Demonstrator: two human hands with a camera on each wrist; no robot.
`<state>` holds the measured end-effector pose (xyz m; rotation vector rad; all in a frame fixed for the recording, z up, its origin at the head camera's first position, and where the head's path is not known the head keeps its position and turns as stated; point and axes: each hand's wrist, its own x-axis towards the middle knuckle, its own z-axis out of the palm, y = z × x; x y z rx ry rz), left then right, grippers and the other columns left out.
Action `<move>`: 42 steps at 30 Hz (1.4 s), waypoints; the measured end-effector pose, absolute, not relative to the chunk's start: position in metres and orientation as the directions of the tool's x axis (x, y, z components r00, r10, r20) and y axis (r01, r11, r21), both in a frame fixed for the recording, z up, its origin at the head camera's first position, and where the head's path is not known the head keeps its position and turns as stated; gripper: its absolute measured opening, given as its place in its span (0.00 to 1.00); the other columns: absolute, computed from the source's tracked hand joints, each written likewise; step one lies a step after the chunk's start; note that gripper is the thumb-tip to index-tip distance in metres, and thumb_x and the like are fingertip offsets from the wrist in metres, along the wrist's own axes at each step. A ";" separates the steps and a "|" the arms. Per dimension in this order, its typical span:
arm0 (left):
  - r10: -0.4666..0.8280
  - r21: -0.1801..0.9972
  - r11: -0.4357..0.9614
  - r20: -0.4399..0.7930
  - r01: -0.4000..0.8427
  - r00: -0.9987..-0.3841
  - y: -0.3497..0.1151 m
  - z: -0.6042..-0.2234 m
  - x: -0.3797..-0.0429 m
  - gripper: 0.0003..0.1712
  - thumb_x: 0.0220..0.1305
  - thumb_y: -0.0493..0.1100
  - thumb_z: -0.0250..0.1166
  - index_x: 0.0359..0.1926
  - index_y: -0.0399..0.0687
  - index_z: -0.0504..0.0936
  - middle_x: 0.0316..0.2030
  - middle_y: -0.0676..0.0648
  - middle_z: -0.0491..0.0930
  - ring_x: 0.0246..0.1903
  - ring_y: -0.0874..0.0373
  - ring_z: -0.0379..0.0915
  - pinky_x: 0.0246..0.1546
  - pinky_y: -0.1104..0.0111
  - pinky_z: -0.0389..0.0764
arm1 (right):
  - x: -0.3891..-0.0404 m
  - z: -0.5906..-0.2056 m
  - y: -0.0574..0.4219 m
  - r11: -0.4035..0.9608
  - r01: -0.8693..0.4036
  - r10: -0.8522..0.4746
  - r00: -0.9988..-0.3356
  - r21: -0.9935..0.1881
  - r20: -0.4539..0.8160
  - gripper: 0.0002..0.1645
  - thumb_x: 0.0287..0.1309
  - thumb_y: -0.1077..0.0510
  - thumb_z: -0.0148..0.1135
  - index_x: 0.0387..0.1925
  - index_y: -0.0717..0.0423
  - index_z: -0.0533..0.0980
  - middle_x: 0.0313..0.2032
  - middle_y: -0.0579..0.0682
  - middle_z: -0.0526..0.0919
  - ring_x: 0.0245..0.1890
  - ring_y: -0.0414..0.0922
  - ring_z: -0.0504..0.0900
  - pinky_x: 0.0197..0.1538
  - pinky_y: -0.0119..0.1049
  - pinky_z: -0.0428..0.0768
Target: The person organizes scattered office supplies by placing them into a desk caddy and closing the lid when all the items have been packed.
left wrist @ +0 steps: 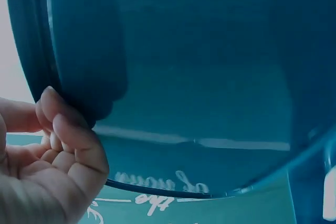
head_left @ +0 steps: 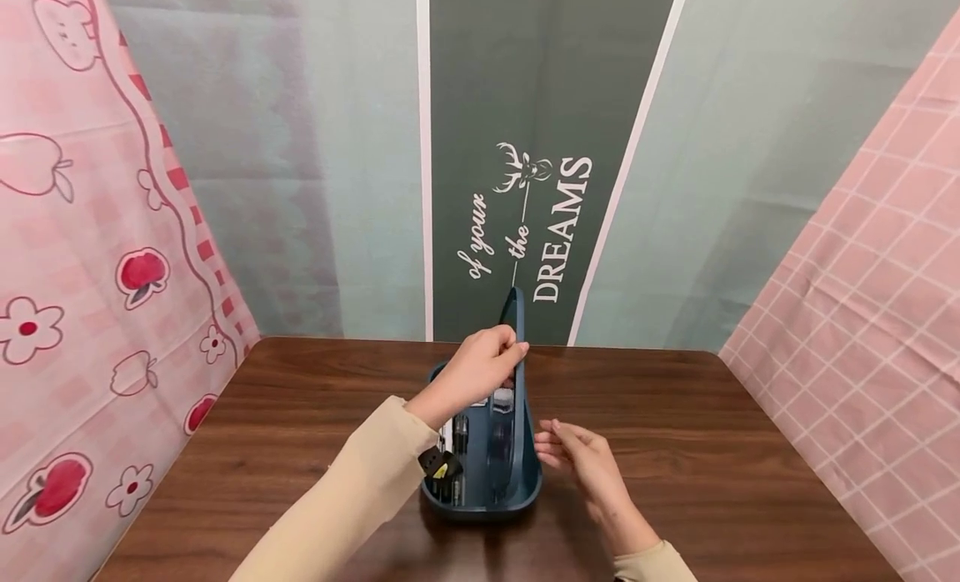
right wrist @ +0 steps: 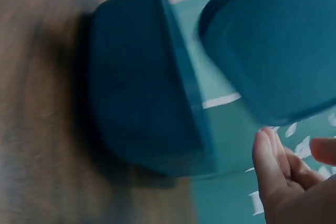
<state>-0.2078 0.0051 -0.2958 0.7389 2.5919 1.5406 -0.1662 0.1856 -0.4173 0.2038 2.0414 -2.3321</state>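
Note:
A blue plastic box (head_left: 480, 509) stands on the table, its inside in sight from above. My left hand (head_left: 480, 369) grips the edge of its blue lid (head_left: 519, 307), which is tilted up on edge over the box. In the left wrist view the thumb and fingers pinch the lid's rim (left wrist: 44, 51). To the right of the box, my right hand (head_left: 588, 465) holds nothing, its fingers loosely extended towards the box wall. The right wrist view shows that hand (right wrist: 283, 177) beside the lid (right wrist: 278, 51) and the box (right wrist: 142, 87), somewhat blurred.
Dark pen-like items (head_left: 460, 432) lie along the left side inside the box; the forearm partly covers them. Beneath is a brown wooden table (head_left: 675, 432). A green printed curtain (head_left: 480, 82) hangs behind, with pink cloths (head_left: 885, 257) at both sides.

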 end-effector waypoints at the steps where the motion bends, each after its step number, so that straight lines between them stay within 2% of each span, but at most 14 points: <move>1: 0.425 0.851 0.367 0.205 0.375 -0.881 0.005 -0.295 -0.207 0.16 0.71 0.43 0.53 0.25 0.42 0.69 0.20 0.46 0.71 0.23 0.55 0.73 0.23 0.69 0.74 | -0.168 -0.423 0.187 -0.136 0.143 0.026 -0.989 -0.980 -0.148 0.25 0.69 0.57 0.50 0.54 0.78 0.70 0.34 0.57 0.83 0.35 0.44 0.84 0.42 0.36 0.82; 4: 0.444 0.899 0.253 0.220 0.357 -0.869 0.005 -0.293 -0.205 0.15 0.71 0.41 0.53 0.26 0.41 0.69 0.21 0.47 0.71 0.23 0.56 0.72 0.26 0.68 0.77 | -0.173 -0.434 0.189 -0.166 0.205 -0.077 -0.978 -0.965 -0.194 0.21 0.69 0.56 0.50 0.50 0.72 0.75 0.33 0.52 0.83 0.33 0.42 0.83 0.42 0.35 0.82; 7: 0.457 0.945 0.109 0.227 0.308 -0.860 0.004 -0.290 -0.204 0.14 0.71 0.39 0.52 0.26 0.39 0.68 0.21 0.48 0.69 0.22 0.59 0.68 0.28 0.70 0.76 | -0.175 -0.438 0.189 -0.248 0.218 -0.145 -0.972 -0.944 -0.186 0.14 0.68 0.57 0.51 0.37 0.59 0.82 0.29 0.48 0.82 0.31 0.39 0.82 0.41 0.33 0.81; 10: 0.461 0.973 -0.020 0.214 0.231 -0.861 0.000 -0.290 -0.204 0.14 0.71 0.38 0.51 0.26 0.40 0.68 0.21 0.50 0.67 0.22 0.61 0.65 0.28 0.72 0.72 | -0.176 -0.437 0.191 -0.336 0.213 -0.167 -0.972 -0.917 -0.164 0.19 0.69 0.58 0.50 0.25 0.49 0.82 0.25 0.44 0.82 0.28 0.37 0.80 0.38 0.30 0.80; 14: 0.442 0.981 -0.126 0.190 0.149 -0.876 -0.013 -0.298 -0.206 0.15 0.72 0.38 0.49 0.25 0.42 0.66 0.20 0.51 0.66 0.21 0.61 0.63 0.26 0.73 0.69 | -0.178 -0.435 0.195 -0.370 0.167 -0.116 -0.984 -0.914 -0.133 0.22 0.69 0.60 0.49 0.21 0.48 0.82 0.22 0.43 0.80 0.24 0.36 0.78 0.33 0.27 0.77; 17: 0.396 0.983 -0.138 0.165 0.119 -0.903 -0.029 -0.313 -0.211 0.16 0.72 0.37 0.49 0.23 0.44 0.65 0.19 0.51 0.63 0.19 0.62 0.61 0.24 0.74 0.67 | -0.182 -0.436 0.197 -0.312 0.112 -0.016 -0.993 -0.943 -0.113 0.21 0.66 0.62 0.53 0.18 0.49 0.81 0.19 0.43 0.79 0.21 0.35 0.76 0.28 0.26 0.75; 21: 0.325 0.996 -0.042 0.094 0.085 -0.941 -0.053 -0.345 -0.222 0.18 0.72 0.37 0.49 0.22 0.45 0.63 0.18 0.51 0.61 0.19 0.62 0.60 0.23 0.74 0.66 | -0.188 -0.441 0.197 -0.172 0.097 0.096 -0.989 -0.980 -0.115 0.17 0.61 0.62 0.59 0.17 0.52 0.81 0.17 0.44 0.77 0.18 0.35 0.75 0.26 0.27 0.75; 25: 0.282 0.997 0.080 -0.005 0.018 -0.959 -0.068 -0.376 -0.231 0.17 0.72 0.39 0.49 0.23 0.45 0.63 0.19 0.51 0.62 0.20 0.61 0.61 0.24 0.72 0.67 | -0.194 -0.446 0.197 -0.012 0.085 0.149 -0.985 -0.996 -0.086 0.12 0.58 0.63 0.63 0.21 0.63 0.81 0.16 0.48 0.75 0.17 0.38 0.73 0.25 0.31 0.77; 29: 0.228 0.981 0.195 -0.045 0.001 -0.973 -0.076 -0.402 -0.236 0.17 0.72 0.40 0.50 0.23 0.43 0.65 0.19 0.50 0.63 0.19 0.60 0.61 0.22 0.71 0.65 | -0.200 -0.447 0.196 0.169 0.029 0.163 -0.987 -0.985 -0.001 0.12 0.55 0.63 0.65 0.25 0.71 0.81 0.15 0.51 0.76 0.17 0.42 0.74 0.25 0.35 0.80; 32: 0.187 0.924 0.377 -0.015 0.058 -0.982 -0.078 -0.417 -0.238 0.17 0.71 0.42 0.52 0.23 0.43 0.69 0.17 0.50 0.65 0.18 0.59 0.63 0.21 0.70 0.65 | -0.202 -0.445 0.195 0.323 -0.008 0.173 -0.983 -0.946 0.068 0.13 0.54 0.62 0.67 0.22 0.69 0.82 0.15 0.54 0.77 0.17 0.45 0.77 0.25 0.39 0.81; 36: 0.181 0.779 0.606 0.061 0.160 -0.982 -0.078 -0.429 -0.239 0.20 0.70 0.44 0.54 0.20 0.44 0.68 0.14 0.50 0.64 0.15 0.59 0.60 0.20 0.69 0.62 | -0.201 -0.442 0.193 0.540 -0.045 0.146 -0.978 -0.840 0.147 0.14 0.54 0.58 0.67 0.18 0.63 0.83 0.15 0.55 0.79 0.16 0.48 0.79 0.22 0.37 0.79; 40: 0.196 0.704 0.679 0.096 0.206 -0.976 -0.078 -0.435 -0.237 0.21 0.70 0.42 0.53 0.18 0.45 0.64 0.14 0.51 0.59 0.14 0.60 0.53 0.19 0.70 0.57 | -0.200 -0.442 0.190 0.638 -0.065 0.094 -0.982 -0.767 0.162 0.14 0.54 0.57 0.67 0.18 0.61 0.84 0.14 0.53 0.80 0.16 0.47 0.80 0.18 0.32 0.74; 42: 0.204 0.681 0.701 0.092 0.211 -0.975 -0.078 -0.438 -0.237 0.19 0.71 0.41 0.52 0.20 0.44 0.66 0.15 0.50 0.59 0.15 0.59 0.53 0.19 0.70 0.58 | -0.199 -0.442 0.189 0.658 -0.070 0.080 -0.984 -0.750 0.161 0.14 0.55 0.56 0.67 0.18 0.60 0.84 0.14 0.53 0.80 0.16 0.46 0.80 0.18 0.33 0.72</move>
